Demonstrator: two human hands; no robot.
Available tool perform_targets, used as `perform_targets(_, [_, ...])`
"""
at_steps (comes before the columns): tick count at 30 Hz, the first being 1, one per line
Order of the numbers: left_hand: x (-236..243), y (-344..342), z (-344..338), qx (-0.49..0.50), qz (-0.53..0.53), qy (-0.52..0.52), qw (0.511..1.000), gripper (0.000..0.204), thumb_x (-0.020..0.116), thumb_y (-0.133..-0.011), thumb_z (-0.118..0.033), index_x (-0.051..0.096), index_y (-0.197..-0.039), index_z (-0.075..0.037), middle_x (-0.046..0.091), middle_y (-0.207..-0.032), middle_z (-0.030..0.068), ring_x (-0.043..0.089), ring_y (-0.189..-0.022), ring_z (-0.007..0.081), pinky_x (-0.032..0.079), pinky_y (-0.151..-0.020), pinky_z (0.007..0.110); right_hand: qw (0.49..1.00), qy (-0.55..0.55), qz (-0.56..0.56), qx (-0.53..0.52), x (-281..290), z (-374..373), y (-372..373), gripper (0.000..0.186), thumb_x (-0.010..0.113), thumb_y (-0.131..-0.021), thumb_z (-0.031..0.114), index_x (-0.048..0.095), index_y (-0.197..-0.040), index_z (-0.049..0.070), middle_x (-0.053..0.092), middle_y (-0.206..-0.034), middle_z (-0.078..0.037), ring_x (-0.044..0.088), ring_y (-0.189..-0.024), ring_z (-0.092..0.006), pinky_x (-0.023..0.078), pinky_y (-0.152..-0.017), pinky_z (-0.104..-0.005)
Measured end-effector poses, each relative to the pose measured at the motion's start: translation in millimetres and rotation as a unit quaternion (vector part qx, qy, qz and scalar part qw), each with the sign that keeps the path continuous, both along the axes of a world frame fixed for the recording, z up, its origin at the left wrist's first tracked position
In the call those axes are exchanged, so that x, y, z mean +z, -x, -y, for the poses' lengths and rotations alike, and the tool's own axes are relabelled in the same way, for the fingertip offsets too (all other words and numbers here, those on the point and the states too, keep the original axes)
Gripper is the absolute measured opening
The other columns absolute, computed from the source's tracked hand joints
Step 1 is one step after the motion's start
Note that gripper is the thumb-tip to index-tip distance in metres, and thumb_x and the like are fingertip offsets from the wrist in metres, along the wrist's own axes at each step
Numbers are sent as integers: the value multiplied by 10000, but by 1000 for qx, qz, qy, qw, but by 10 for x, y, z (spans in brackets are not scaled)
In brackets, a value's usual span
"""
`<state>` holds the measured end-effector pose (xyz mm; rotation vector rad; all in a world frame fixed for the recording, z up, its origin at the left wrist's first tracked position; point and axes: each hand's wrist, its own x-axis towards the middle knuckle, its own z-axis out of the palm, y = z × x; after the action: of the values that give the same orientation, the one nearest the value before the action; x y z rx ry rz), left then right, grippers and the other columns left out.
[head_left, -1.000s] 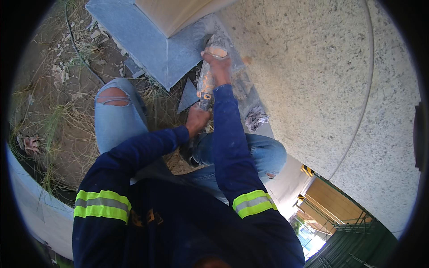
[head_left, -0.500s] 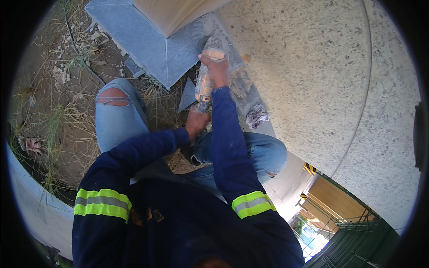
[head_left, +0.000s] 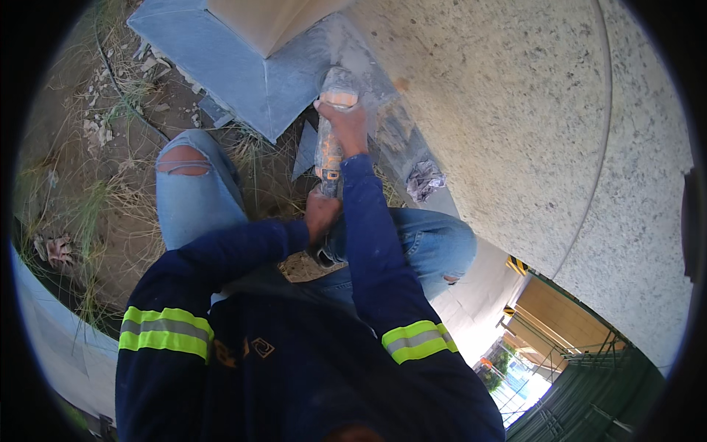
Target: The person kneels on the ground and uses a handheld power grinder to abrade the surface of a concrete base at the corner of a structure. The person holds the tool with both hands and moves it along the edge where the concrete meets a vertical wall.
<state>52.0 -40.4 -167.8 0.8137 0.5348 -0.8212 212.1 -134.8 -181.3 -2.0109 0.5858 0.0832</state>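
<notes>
Fingers (head_left: 324, 109) of my right hand (head_left: 349, 127) are wrapped over the front of a dusty grey-and-orange power tool (head_left: 328, 153), and my left hand (head_left: 321, 215) has a full grip on its back end, right near my bent knee. So the tool sits between my legs, head pointing away from me, just beside the grey slab (head_left: 291, 77); can't tell if it's touching, the business end is hidden. For good control I'd say firm grip front and rear, wrists in line, light even pressure, and let the tool do the work. There's a loose triangular offcut (head_left: 305, 152) near the tool's left side and a crumpled rag (head_left: 425, 181) off to the right, by the speckled wall (head_left: 515, 110); imo both are worth keeping clear of the head. Black cable (head_left: 121, 101) lies well apart, upper left.
</notes>
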Motion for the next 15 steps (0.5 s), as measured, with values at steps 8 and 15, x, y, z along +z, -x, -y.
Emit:
perform_targets(8, [-265, -52, -10, -20, 45, -25, 998, 184, 656, -890, -63, 683, -1069, -32, 685, -854, 28, 625, -683, 125, 489, -590, 321, 999, -43, -11, -11, -27, -45, -179, 795, 934, -687, 328, 544, -1260, -61, 702, -1150, -215, 703, -1032, -312, 543, -920, -401])
perform_targets(15, [-220, -58, 57, 42, 15, -19, 999, 152, 640, -885, -64, 691, -1019, -16, 685, -835, 31, 614, -669, 141, 484, -588, 325, 1000, -9, 2, -8, -98, -36, -230, 653, 930, -722, 267, 609, -1196, -46, 731, -1081, -166, 716, -957, -260, 565, -848, -386])
